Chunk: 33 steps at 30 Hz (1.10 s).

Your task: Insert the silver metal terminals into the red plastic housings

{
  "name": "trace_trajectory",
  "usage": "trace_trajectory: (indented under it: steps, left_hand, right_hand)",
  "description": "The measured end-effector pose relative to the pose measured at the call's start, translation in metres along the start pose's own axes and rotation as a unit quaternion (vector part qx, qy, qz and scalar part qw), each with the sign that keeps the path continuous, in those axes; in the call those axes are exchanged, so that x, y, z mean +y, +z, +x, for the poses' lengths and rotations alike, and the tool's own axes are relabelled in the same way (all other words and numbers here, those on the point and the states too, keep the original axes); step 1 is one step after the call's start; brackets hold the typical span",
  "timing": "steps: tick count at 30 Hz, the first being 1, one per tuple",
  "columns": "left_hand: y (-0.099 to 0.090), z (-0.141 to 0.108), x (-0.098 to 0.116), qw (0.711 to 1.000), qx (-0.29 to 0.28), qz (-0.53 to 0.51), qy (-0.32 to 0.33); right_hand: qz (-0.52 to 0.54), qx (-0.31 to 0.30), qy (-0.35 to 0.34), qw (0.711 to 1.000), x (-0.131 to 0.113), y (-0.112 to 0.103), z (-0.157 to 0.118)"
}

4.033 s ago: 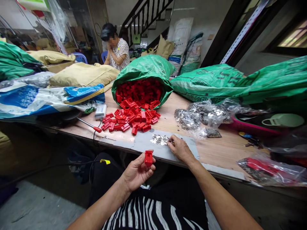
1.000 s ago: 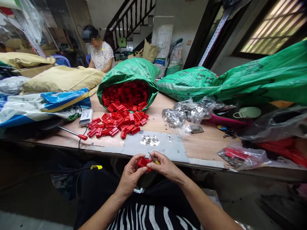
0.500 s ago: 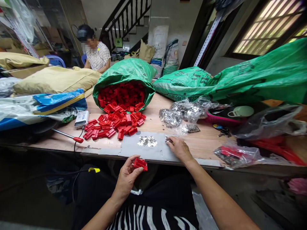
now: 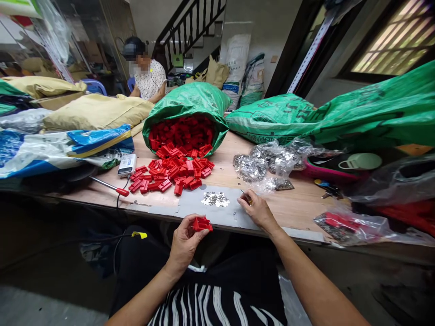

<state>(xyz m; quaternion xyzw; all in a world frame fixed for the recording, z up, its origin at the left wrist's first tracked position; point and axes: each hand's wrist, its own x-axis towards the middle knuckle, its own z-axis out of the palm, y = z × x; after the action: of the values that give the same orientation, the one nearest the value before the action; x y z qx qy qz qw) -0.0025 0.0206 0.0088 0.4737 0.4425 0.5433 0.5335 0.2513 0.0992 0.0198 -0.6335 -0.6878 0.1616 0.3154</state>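
Observation:
My left hand [image 4: 184, 242] pinches a small red plastic case [image 4: 203, 223], open side up, just off the table's front edge. Tiny metal bits show at the case. My right hand [image 4: 258, 210] is closed around a thin tool [image 4: 243, 194] with a dark narrow tip; its exact kind is too small to tell. That hand rests by the right end of a grey mat [image 4: 190, 203]. Small flat silver metal pieces [image 4: 215, 199] lie in a pile on the mat, between the hands. Beyond them spreads a heap of similar red cases [image 4: 173, 171].
A green sack [image 4: 193, 102] spills red cases. Clear bags of metal parts [image 4: 251, 167] lie to the right, near a pink basket [image 4: 335, 174]. A white power bank [image 4: 127, 165] and a red-handled rod [image 4: 122, 192] lie left. Another person [image 4: 149, 77] sits across the table.
The view has turned slightly left. My right hand has shifted, and the thin tool's tip now shows above its fingers. My left hand still holds the red case, turned slightly.

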Motion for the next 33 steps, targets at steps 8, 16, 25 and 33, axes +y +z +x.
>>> trace_trajectory:
  steps: [8,16,25,33]
  left_hand:
    - [0.000,0.002,-0.001,0.995,0.019,0.069,0.064]
    - [-0.002,0.001,0.002,0.990,0.032,0.100,0.091]
    - [0.001,0.000,-0.001,0.990,0.048,0.072,0.109]
    - [-0.001,-0.001,-0.005,0.971,0.041,0.160,0.173]
  right_hand:
    - [0.258,-0.134,0.080,0.953,-0.034,0.009,-0.014]
    - [0.318,-0.204,0.050,0.924,-0.063,0.014,-0.038]
    - [0.232,-0.113,-0.036,0.965,-0.084,0.018,-0.044]
    - [0.153,-0.001,-0.110,0.982,-0.095,0.035,-0.049]
